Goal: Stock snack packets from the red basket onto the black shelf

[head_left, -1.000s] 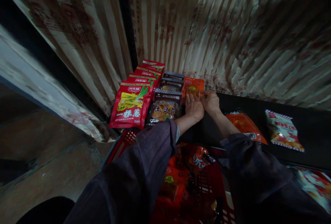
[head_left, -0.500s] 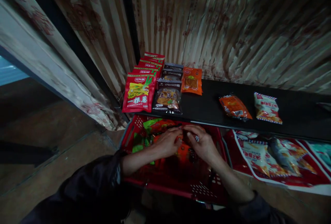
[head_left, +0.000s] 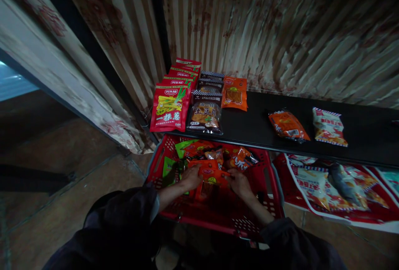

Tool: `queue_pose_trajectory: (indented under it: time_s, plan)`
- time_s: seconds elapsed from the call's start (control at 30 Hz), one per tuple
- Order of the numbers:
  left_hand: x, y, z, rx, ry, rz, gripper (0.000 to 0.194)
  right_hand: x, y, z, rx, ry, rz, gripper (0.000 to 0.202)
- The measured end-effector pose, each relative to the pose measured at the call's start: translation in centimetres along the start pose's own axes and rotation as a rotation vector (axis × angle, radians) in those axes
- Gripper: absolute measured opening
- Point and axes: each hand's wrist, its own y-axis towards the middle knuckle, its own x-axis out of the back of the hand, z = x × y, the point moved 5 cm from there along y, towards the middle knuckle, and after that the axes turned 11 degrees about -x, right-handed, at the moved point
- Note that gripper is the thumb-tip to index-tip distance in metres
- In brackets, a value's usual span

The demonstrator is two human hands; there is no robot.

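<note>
A striped curtain [head_left: 280,33] hangs behind a long black shelf [head_left: 358,141] that runs across the view. Below the shelf's right part a printed poster [head_left: 327,195] of snack bags lies on the floor. Below its left part stands a red basket [head_left: 264,187], full of snack packs in orange, red and green.

On the shelf's left end a row of red packs [head_left: 170,107] stands one behind the other, just beside a row of dark packs [head_left: 205,116]. An orange pack [head_left: 234,93] lies beside those, near the curtain. Further right, well apart from the rows, lie an orange bag [head_left: 288,125] and a pale bag [head_left: 328,126].

Both hands are down in the basket, dark sleeves to the wrists. The left hand [head_left: 190,177] and the right hand [head_left: 239,182] each hold one side of an orange packet [head_left: 212,176], which sits on top of the other packs in the middle of the basket. Each grip is clenched on an edge of that packet, fingers curled over it. The lighting is dim, so the fingertips are hard to make out.
</note>
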Motion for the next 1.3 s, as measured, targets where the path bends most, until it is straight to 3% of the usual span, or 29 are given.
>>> queue_pose_trajectory:
  time_s: [0.17, 0.33, 0.43, 0.53, 0.6, 0.7, 0.83, 1.07, 1.3]
  plan:
    - [-1.8, 0.4, 1.7, 0.024, -0.045, -0.01, 0.046, -1.3, 0.2, -0.3, -0.017, 0.061, 0.074, 0.022]
    - [-2.4, 0.4, 1.3, 0.035, -0.063, -0.035, 0.027, -1.7, -0.1, 0.2, -0.032, 0.15, 0.168, 0.019]
    - [-1.1, 0.6, 0.3, 0.003, -0.035, -0.068, 0.021, -0.4, -0.3, 1.2, -0.024, 0.225, 0.247, 0.028]
    - [1.5, 0.9, -2.0, -0.129, -0.064, -0.124, 0.017, 2.3, -0.9, 3.2, 0.009, 0.457, 0.358, 0.044]
    - [3.5, 0.9, -4.0, -0.224, -0.219, -0.167, 0.02, 4.7, -1.6, 5.0, 0.04, 0.674, 0.414, 0.048]
    - [6.3, 0.4, -7.2, -0.377, -0.492, -0.225, 0.025, 7.9, -2.5, 7.6, 0.102, 0.832, 0.371, 0.042]
    - [8.8, -0.5, -9.9, -0.411, -0.805, -0.282, 0.031, 9.3, -3.8, 10.4, 0.228, 0.956, 0.394, 0.035]
    - [10.3, 0.3, -9.8, -0.338, -0.926, -0.406, 0.034, 7.8, -4.3, 11.5, 0.211, 1.034, 0.365, 0.034]
    - [9.1, 0.6, -9.6, -0.368, -1.013, -0.266, 0.038, 8.4, -3.9, 10.9, 0.085, 1.129, 0.323, 0.035]
